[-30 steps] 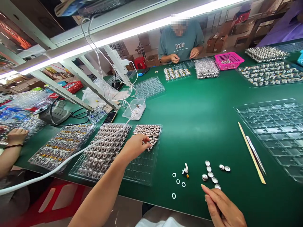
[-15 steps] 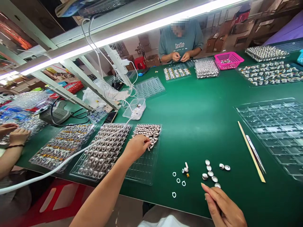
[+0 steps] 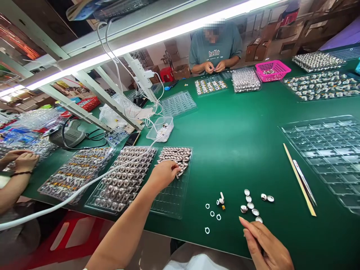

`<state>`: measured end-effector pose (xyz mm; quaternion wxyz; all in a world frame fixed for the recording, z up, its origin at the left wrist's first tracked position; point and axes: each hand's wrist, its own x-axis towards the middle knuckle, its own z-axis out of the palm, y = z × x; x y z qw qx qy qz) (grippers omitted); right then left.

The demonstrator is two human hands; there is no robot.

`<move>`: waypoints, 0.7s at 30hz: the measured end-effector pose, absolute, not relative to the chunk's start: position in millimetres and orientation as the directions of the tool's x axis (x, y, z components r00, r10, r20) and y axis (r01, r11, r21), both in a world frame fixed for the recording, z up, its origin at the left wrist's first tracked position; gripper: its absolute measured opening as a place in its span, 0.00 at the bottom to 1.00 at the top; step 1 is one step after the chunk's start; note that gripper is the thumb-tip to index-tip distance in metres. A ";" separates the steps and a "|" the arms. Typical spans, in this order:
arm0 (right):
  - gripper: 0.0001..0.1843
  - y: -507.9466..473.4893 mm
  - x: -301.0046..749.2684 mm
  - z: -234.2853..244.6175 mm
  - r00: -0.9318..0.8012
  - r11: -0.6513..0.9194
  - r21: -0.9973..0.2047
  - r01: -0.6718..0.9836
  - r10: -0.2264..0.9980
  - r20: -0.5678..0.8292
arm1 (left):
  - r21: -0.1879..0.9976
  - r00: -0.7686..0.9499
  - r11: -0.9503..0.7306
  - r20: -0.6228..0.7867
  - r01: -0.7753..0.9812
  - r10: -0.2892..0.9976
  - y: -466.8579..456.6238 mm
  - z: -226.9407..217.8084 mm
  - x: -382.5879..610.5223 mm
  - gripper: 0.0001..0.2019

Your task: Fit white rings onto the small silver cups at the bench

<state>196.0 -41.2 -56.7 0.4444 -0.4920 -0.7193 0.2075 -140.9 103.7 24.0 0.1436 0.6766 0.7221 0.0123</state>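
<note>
My left hand (image 3: 165,174) reaches over a clear plastic tray (image 3: 168,204), its fingers closed in a pinch at the edge of the piled earbud shells (image 3: 176,154). A pale shell shows at the fingertips, partly covered by them. My right hand (image 3: 268,243) hovers at the front of the table, thumb against index finger, with nothing visible between them. Just beyond it lie several small round metallic-looking caps (image 3: 250,205). Left of these are a white earbud piece with a stem (image 3: 222,198), an orange tab (image 3: 223,207) and several white rings (image 3: 212,213).
Left of my arm stand filled trays (image 3: 120,180) with a white cable (image 3: 84,188) across them. A wooden stick (image 3: 299,180) and tweezers (image 3: 305,183) lie right, beside a clear tray (image 3: 326,157). Opposite, a person (image 3: 215,48) handles small parts; another person's hands (image 3: 25,161) are at far left.
Both my hands stay almost where they were, and the left fingers remain at the shells. The view has shifted very slightly. At far left, the other person's hands have moved a little to the right.
</note>
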 end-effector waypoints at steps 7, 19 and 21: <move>0.19 -41.7 196.2 -53.9 -0.128 0.423 -0.751 0.507 0.899 0.420 | 0.250 -0.035 0.093 -0.230 0.964 0.972 104.1 28.4 -141.9 0.13; 0.18 -40.1 197.0 -53.5 -0.111 0.438 -0.727 0.529 0.885 0.453 | 0.333 -0.063 0.124 -0.187 0.935 0.980 103.3 26.0 -147.5 0.09; 0.18 -41.1 196.5 -53.5 -0.113 0.433 -0.730 0.528 0.888 0.445 | 0.353 -0.087 0.136 -0.152 0.926 0.985 95.3 27.4 -150.4 0.09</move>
